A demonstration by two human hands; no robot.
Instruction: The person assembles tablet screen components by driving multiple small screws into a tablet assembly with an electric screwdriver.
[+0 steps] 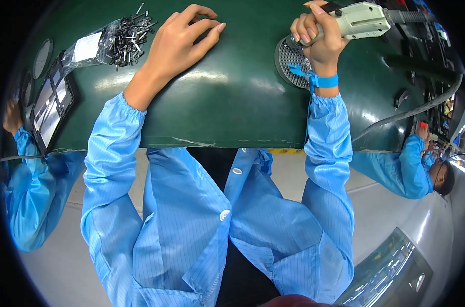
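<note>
My right hand (322, 38) is wrapped round a pale grey-green electric screwdriver (363, 21), its thick ribbed cable end pointing right. Its metal nose is just over a round perforated screw tray (287, 64); I cannot tell whether they touch. A blue wrist strap (327, 81) circles my right wrist. My left hand (184, 36) is at the green table, fingers apart and loosely bent, holding nothing. Left of it, many small black and silver parts (127, 41) spill from a clear plastic bag (102, 53) with a white label (87, 47).
A dark-framed panel (51, 107) and a round perforated tray (42, 59) are at the left of the green table (227, 115). A grey cable (416, 108) curves at the right. Co-workers in blue smocks sit left (30, 204) and right (411, 171).
</note>
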